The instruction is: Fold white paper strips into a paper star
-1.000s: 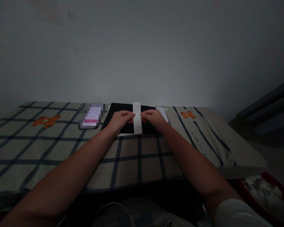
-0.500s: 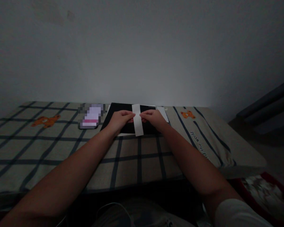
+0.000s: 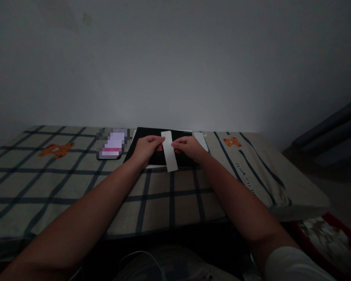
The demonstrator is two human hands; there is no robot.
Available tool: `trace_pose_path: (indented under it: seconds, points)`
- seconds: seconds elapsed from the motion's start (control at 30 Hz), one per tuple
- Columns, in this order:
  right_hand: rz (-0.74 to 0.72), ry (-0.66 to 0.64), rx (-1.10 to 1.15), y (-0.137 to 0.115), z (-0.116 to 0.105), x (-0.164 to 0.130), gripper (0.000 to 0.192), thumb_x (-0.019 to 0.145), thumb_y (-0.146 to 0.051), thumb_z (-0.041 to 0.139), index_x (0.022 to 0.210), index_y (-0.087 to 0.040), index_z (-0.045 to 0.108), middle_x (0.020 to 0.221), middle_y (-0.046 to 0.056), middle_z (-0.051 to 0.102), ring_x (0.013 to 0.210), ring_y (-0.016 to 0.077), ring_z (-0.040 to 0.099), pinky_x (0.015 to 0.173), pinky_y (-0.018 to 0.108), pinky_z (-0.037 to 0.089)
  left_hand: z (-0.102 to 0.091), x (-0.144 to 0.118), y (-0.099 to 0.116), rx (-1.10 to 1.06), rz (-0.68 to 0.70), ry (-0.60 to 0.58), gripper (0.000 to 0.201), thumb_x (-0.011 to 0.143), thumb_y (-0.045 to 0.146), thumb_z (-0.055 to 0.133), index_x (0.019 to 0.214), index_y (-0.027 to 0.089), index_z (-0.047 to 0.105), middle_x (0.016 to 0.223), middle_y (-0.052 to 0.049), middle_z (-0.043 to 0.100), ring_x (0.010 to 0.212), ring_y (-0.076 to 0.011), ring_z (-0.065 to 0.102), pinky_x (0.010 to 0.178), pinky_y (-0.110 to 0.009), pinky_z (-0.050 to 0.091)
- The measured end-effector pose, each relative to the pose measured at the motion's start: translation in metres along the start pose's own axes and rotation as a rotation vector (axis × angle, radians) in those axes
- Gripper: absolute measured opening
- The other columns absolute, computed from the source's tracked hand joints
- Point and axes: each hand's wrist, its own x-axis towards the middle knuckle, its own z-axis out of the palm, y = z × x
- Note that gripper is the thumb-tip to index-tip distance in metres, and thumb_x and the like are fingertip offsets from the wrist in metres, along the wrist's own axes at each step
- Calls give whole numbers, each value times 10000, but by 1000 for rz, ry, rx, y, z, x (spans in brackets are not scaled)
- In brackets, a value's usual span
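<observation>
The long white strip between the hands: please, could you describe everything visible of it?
The long, narrow white strip looks like plain paper, with straight edges. It slants, its near end toward the right, over a flat black rectangular object. The left hand pinches its left edge, the right hand its right edge.

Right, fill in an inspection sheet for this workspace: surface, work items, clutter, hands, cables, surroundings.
Surface: checked cloth with orange bear prints.
Work items: white strip, slanted, over a black flat item; whether they touch is unclear.
Clutter: phone left of the black flat item, screen pixelated; white sheet showing at its right.
Hands: left hand pinches the strip's left edge, right hand its right edge.
Cables: thin white cord curving below the cloth's near edge; ends not visible.
Surroundings: pale wall behind; red-rimmed container lower right, whitish contents unidentifiable; dim light.
</observation>
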Motion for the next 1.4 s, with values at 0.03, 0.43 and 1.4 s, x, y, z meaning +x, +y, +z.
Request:
trace_pose_path:
  seconds: [0.03,0.43,1.4]
  points:
    - [-1,-5,2,0,0,0,195,725,-314,655,784,-133,692,654,24,654,587,99,572,588,242,464,0,0,0,-2,5,1,265,618,335,770,738,117,679,669,-29,650,580,-99,568,615,-233,493]
    - [-16,-35,-28,0,1,-1,189,730,-323,650,769,-142,689,650,26,648,580,102,563,573,242,446,-4,5,-5,-6,115,17,262,670,375,710,703,120,657,652,-16,614,576,-90,533,595,-216,444]
    - [138,94,318,-1,1,5,249,803,-367,578,958,-175,608,744,4,620,617,79,564,569,198,451,1,-2,0,-173,-92,-271,174,688,258,688,767,163,566,787,-16,649,723,-121,610,753,-285,500]
